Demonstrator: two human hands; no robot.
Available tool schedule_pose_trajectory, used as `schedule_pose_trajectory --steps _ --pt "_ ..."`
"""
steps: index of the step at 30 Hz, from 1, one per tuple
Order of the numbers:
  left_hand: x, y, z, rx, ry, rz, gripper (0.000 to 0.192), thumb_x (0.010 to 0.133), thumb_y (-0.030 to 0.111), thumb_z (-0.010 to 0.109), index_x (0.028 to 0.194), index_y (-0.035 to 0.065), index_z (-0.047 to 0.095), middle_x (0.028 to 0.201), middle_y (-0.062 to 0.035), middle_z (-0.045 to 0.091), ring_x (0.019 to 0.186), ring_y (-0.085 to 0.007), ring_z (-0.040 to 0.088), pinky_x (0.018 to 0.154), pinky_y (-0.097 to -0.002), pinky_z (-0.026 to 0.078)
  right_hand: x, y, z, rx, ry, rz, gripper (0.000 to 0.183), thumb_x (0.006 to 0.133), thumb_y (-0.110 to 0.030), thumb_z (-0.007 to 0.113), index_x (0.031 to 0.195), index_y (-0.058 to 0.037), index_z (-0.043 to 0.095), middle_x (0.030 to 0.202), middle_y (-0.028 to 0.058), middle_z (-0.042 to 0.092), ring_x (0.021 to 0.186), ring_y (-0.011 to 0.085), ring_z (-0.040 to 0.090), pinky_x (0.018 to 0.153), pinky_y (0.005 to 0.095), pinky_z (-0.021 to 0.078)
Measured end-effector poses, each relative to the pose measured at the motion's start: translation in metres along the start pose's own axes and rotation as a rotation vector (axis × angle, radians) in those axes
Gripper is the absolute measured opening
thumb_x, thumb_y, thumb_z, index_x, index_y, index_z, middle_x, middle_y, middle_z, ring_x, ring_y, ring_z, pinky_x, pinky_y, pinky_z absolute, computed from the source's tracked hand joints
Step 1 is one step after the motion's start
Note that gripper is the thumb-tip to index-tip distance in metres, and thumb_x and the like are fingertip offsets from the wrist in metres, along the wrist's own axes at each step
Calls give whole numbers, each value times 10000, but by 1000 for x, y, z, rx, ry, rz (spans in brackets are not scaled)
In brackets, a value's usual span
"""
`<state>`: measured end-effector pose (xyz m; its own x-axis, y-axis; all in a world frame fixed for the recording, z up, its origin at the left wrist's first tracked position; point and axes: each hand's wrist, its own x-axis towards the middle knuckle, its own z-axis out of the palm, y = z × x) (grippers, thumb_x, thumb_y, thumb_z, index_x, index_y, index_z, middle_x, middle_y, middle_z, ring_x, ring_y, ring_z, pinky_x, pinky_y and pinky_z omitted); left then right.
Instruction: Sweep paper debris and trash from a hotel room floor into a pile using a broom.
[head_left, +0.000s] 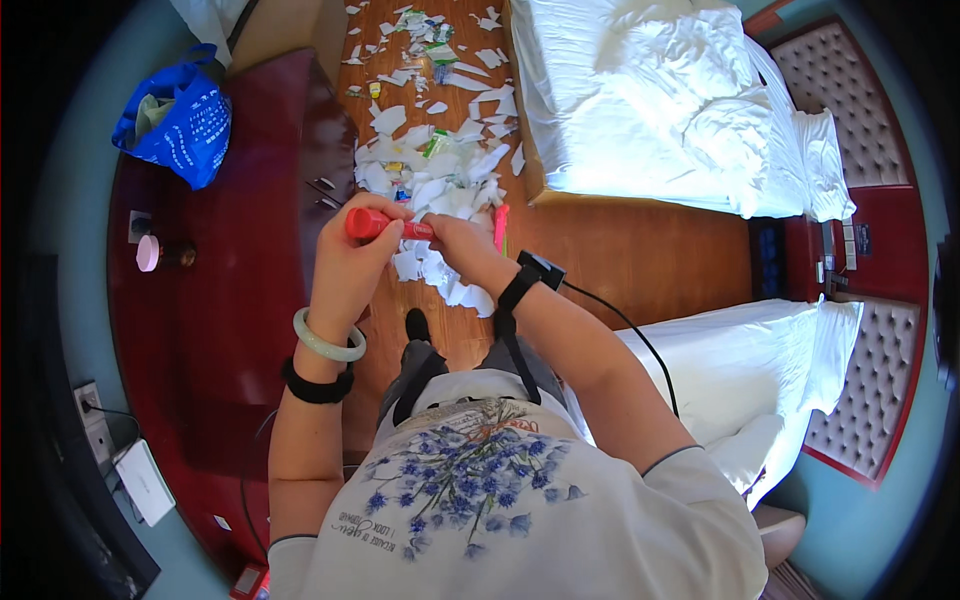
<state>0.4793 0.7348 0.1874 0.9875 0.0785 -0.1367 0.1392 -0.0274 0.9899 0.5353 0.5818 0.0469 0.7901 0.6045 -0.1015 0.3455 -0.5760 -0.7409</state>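
A thick red stick (409, 229), likely a handle, runs across in front of me. My left hand (356, 247) is closed around its left end. My right hand (469, 247) grips its other end. A pink-red edge (501, 227) of some flat object shows just beyond my right hand; whether it joins the stick cannot be told. Beneath and beyond both hands, a heap of torn white paper or tissue (431, 195) lies on the wooden floor, with green, yellow and blue wrapper pieces among it. More scraps (442, 54) are scattered farther up the floor.
A dark red desk (247, 225) stands at the left, bearing a blue bag (180, 120) and a pink-lidded jar (148, 253). Two white-sheeted beds (637, 112) stand at the right. A black cable (637, 330) hangs from the device on my right wrist. My foot (418, 325) is near the heap.
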Motion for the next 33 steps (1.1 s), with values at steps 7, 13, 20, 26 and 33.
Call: schedule_pose_trajectory --steps 7,13,20,26,33 --pt "-1 -2 -52 7 -87 101 56 840 8 571 895 17 578 921 -38 628 676 -46 510 597 -187 428 26 -26 23 -78 124 -82 108 814 -8 529 911 -54 523 787 154 592 757 304 609 645 377 464" --pt "21 14 -86 -62 -236 15 77 825 47 599 899 28 589 932 -39 643 637 -44 500 569 -193 411 19 -58 24 -60 100 145 127 801 -49 537 927 -49 519 847 171 613 825 363 602 692 440 463" --pt "61 -38 -75 -178 -317 -72 133 815 88 611 943 54 608 819 9 596 621 -26 442 555 -180 352 5 -29 54 -29 160 277 258 752 -37 629 972 -38 496 857 190 616 850 388 594 716 447 460" --pt "100 -47 -58 33 -529 18 91 796 111 608 876 73 589 811 7 597 677 -38 488 593 -169 380 17 7 62 67 173 356 352 726 -50 672 1037 -50 508 880 214 630 891 400 592 749 446 462" --pt "142 11 -51 228 -593 254 83 769 91 618 782 33 559 750 -25 582 729 -115 538 720 -265 449 66 -9 32 85 472 240 276 729 -61 679 943 -34 506 807 209 616 818 417 583 685 477 447"
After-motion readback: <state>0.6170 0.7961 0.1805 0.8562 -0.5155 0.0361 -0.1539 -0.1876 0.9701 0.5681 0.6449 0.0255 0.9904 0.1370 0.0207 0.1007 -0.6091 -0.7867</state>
